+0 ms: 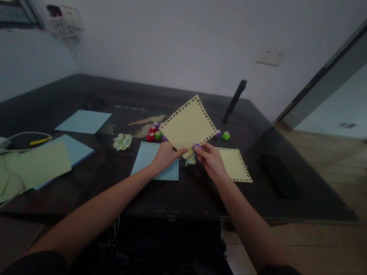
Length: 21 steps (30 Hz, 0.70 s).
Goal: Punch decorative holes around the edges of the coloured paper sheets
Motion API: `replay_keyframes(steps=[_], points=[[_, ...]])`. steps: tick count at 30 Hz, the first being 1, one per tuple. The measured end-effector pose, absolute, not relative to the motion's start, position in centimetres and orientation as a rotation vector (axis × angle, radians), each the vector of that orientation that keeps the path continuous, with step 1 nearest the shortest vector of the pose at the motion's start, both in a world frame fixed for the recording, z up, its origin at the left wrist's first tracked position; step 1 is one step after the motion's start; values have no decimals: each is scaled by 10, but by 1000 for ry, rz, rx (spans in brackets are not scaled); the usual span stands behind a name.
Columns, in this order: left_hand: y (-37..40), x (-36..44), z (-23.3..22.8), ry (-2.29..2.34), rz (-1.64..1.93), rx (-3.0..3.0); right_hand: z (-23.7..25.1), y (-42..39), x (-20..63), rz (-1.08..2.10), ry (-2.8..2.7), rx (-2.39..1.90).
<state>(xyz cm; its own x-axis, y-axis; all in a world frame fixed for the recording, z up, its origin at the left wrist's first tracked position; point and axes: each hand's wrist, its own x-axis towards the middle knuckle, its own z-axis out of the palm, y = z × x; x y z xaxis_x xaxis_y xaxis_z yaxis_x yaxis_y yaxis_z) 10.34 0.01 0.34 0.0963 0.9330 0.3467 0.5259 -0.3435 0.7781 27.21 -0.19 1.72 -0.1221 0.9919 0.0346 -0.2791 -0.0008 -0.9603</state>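
A sheet of pale yellow paper is held up tilted, one corner toward me, with small punched shapes along its edges. My left hand pinches it near the lower corner, thumb on top. My right hand is closed on a small purple craft punch at the sheet's lower right edge; whether the paper sits in its slot, I cannot tell. Below the sheet lie a blue sheet with a punched border, a second yellow punched sheet and a little pile of paper cut-outs.
Red, green and purple punches cluster behind my left hand, and a green punch stands at the right. Another cut-out pile, blue paper, green paper and a white cable lie left. A black stick stands upright behind.
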Motion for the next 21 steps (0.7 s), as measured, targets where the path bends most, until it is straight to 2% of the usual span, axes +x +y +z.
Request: replay_keyframes(steps=[21], points=[[-8, 111, 6, 1341, 1184, 1884, 15, 0, 278, 1413, -1140, -994]])
